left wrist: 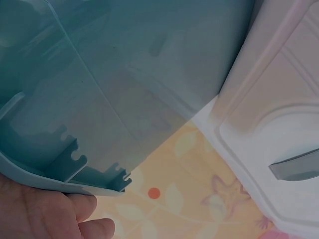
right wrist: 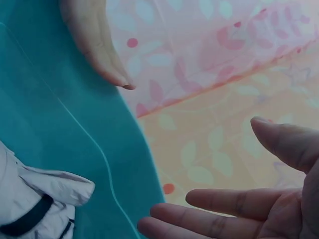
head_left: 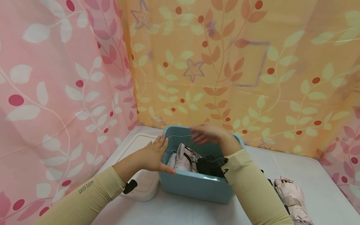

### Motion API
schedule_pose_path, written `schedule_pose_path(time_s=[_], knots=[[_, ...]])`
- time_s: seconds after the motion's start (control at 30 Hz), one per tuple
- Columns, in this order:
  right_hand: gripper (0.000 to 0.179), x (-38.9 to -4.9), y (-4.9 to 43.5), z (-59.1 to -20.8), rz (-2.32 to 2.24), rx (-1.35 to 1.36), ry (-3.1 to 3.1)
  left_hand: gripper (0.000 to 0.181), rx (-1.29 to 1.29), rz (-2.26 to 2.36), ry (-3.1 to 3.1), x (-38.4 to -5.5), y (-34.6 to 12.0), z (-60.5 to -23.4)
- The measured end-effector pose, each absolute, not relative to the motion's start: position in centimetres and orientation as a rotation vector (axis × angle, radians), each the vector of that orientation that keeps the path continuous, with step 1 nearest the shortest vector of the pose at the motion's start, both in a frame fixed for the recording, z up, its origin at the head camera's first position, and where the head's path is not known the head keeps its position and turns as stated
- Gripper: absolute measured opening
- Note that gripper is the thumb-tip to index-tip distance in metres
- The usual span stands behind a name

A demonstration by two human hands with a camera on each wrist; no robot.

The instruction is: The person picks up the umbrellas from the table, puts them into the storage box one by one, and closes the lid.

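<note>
A blue plastic bin (head_left: 194, 189) holds a pale pink fabric bundle (head_left: 182, 161) with a black strap, beside some black items (head_left: 209, 167) whose kind is unclear. My left hand (head_left: 152, 157) rests on the bin's left rim, its fingers extended and the thumb lying over the front edge. In the left wrist view, fingertips of the left hand (left wrist: 55, 209) show beneath the rim. My right hand (head_left: 211, 132) hovers over the back of the bin, holding nothing. The right wrist view shows the right hand (right wrist: 249, 211) with fingers stretched and thumb apart.
Left of the bin lies a white plastic lid (head_left: 140, 184) with a grey handle piece (left wrist: 296, 167). On the right, a rolled pale pink fabric item with a strap (head_left: 292, 200) lies on the white table (head_left: 270, 159). Patterned curtains (head_left: 236, 62) stand behind and beside the table.
</note>
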State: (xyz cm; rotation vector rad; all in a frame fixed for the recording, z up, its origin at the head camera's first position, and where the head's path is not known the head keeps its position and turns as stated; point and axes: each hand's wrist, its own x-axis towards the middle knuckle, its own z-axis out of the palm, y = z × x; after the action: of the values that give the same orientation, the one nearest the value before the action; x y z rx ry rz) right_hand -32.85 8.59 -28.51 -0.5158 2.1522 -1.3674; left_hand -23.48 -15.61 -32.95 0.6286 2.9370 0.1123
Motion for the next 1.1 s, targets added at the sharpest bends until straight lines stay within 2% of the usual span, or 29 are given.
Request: schedule_pose_path(time_s=[0.37,0.63,0.83,1.1], knots=[[0.051,-31.5,13.4,-26.7,-1.369,-0.58,2.218,0.128,0.629,0.118,2.925,-23.3,-15.5,-32.7],[0.057,-30.4,17.8,-26.0,-1.368,-0.566,2.331,0.127,0.623,0.128,2.917,-23.3,-15.5,-32.6],[0.052,-29.2,21.8,-26.0,-1.393,-0.53,2.372,0.129,0.596,0.123,2.924,-23.4,-15.3,-32.8],[0.057,-27.7,27.3,-27.2,-1.345,-0.389,2.446,0.13,0.601,0.127,2.936,-23.4,-15.4,-33.2]])
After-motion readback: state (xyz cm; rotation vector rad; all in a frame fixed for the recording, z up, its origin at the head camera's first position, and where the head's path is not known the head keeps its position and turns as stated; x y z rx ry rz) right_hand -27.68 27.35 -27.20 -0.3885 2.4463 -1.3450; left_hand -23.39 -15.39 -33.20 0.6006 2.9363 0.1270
